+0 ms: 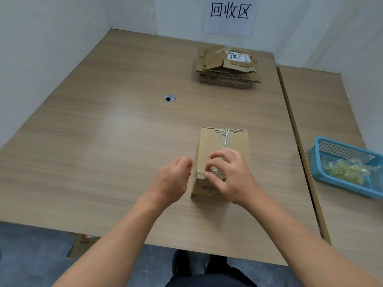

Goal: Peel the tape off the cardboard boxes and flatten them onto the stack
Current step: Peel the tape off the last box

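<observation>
standing on the wooden table [103,152], a cardboard box [213,146] is seen near the front edge, a little right of centre. clear tape [227,139] is run along its top seam and across the near end of the top. the right hand [234,177] is laid over that near end with its fingers bent, and the tape is pinched there between thumb and fingertips. the left hand [174,179] is held against the box's upper left edge with its fingers curled in; whether anything is gripped by it cannot be told. the stack [227,67] of flattened boxes is placed far back on the same table, well apart from the box, below a paper sign [229,15] fixed to the wall. a round cable hole [170,98] is set in the tabletop to the left. a blue basket [316,162] is kept on the adjoining table at the right, and crumpled tape wads [348,171] are held in it.
</observation>
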